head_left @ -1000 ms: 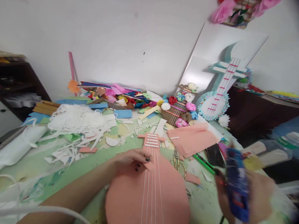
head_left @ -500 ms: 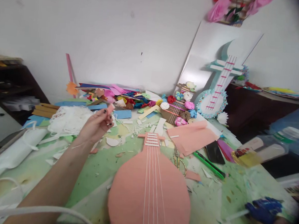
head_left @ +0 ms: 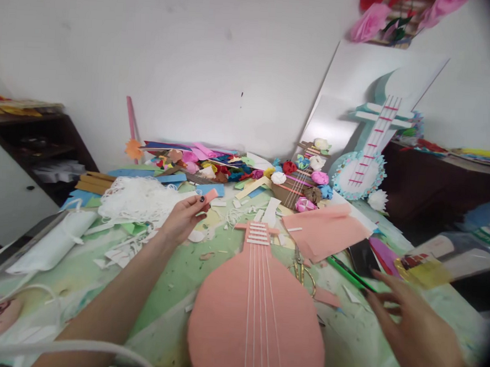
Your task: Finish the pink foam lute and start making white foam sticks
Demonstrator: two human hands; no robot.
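My left hand [head_left: 188, 216] is raised over the table, its thumb and fingers pinched on a small pink strip [head_left: 211, 195]. Below it to the right lies a pink paper-covered lute shape [head_left: 257, 311], with white strings and several short white bars on its neck. My right hand [head_left: 414, 324], slightly blurred, has reached the near end of a green utility knife [head_left: 349, 273]. Its fingers are apart around that end, and no firm grip shows. Beside the knife lie a dark phone [head_left: 363, 257] and gold-handled scissors [head_left: 303, 275], partly hidden by the lute.
A pink paper sheet [head_left: 329, 230] lies behind the scissors. White string [head_left: 136, 202] and paper scraps spread at the left; a white cable [head_left: 89, 348] crosses the lower left. Finished lute models [head_left: 362, 168] lean at the back right. A plastic bottle [head_left: 473, 247] stands right.
My right hand has come in from the lower right to the green knife; the blue tool seen there earlier is out of view. My left hand still pinches the strip. The view shifted slightly.
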